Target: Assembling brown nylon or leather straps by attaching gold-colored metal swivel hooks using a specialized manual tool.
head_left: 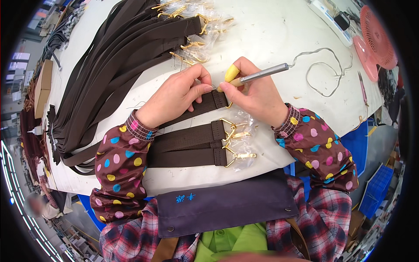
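My left hand [174,94] is closed in a pinch over the end of a dark brown webbing strap [205,105], with a thin thread seeming to run from its fingertips. In my right hand [262,96] is a silver corded heat pen [266,73], like a soldering iron, its tip pointing left at the same strap end. A yellow cover sits on one right finger. A gold metal clasp shows at that strap's end, partly under my right hand. Just nearer lie more brown straps [183,157] with gold clasps [235,155] in clear plastic wrap.
A big bundle of brown straps [104,74] fills the table's left side, its wrapped clasps at the far end. A grey cord [323,50] loops at right, near a pink fan [377,37], a white power strip [329,19] and a thin reddish tool [362,87].
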Action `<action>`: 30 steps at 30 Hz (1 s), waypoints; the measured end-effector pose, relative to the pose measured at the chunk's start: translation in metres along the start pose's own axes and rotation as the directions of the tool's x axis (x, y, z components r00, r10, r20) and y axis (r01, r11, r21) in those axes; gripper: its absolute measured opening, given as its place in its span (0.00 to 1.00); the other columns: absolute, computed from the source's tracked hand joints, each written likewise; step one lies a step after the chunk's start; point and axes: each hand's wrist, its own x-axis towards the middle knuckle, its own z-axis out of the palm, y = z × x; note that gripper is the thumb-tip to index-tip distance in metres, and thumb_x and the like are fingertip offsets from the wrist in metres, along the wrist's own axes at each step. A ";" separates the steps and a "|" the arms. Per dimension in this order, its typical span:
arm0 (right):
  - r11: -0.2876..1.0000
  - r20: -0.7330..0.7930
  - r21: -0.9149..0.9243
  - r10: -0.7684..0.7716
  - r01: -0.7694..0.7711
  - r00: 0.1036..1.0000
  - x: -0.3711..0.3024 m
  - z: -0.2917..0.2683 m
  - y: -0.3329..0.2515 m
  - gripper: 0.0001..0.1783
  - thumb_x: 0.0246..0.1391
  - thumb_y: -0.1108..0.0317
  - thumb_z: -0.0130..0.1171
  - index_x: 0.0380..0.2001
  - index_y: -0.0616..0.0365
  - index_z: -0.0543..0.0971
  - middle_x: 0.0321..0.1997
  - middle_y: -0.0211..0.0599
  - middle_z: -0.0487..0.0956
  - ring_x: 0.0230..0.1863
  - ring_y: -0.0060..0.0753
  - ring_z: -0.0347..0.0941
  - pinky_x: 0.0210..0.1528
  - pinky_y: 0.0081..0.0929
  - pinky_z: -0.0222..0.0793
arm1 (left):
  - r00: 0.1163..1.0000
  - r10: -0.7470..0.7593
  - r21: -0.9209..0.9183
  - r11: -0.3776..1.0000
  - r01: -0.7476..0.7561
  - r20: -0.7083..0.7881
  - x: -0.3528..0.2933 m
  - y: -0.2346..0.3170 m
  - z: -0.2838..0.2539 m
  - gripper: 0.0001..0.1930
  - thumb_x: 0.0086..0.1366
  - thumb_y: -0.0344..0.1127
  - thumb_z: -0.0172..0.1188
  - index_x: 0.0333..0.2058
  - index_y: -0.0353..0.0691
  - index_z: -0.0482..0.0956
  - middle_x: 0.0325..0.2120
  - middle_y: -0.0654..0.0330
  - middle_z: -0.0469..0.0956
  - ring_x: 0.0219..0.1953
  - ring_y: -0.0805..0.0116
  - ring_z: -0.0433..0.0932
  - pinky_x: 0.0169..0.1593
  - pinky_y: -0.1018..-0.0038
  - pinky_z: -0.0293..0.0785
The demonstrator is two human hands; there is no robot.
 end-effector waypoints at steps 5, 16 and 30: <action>0.999 -0.007 -0.043 -0.019 0.019 1.000 0.000 -0.001 0.000 0.10 0.56 0.73 0.59 0.32 0.60 0.66 0.26 0.27 0.70 0.26 0.13 0.67 0.25 0.14 0.64 | 1.000 -0.003 0.004 1.000 0.003 -0.001 0.001 0.000 0.001 0.05 0.67 0.32 0.54 0.35 0.38 0.69 0.24 0.63 0.73 0.24 0.77 0.72 0.24 0.80 0.73; 0.997 -0.013 -0.064 -0.038 0.037 0.999 0.000 0.001 0.002 0.10 0.56 0.73 0.59 0.32 0.60 0.67 0.26 0.26 0.70 0.25 0.13 0.67 0.25 0.14 0.63 | 1.000 0.010 0.021 1.000 -0.009 -0.008 0.001 -0.001 0.002 0.06 0.67 0.33 0.54 0.35 0.38 0.69 0.25 0.63 0.72 0.24 0.77 0.72 0.24 0.80 0.72; 0.999 -0.068 0.032 0.042 -0.039 0.997 -0.001 -0.002 -0.001 0.09 0.56 0.73 0.57 0.32 0.60 0.66 0.26 0.26 0.69 0.26 0.12 0.64 0.27 0.14 0.61 | 0.986 0.152 0.276 0.952 -0.130 -0.061 0.002 0.000 0.003 0.07 0.61 0.31 0.60 0.36 0.35 0.73 0.28 0.54 0.75 0.30 0.60 0.76 0.35 0.70 0.71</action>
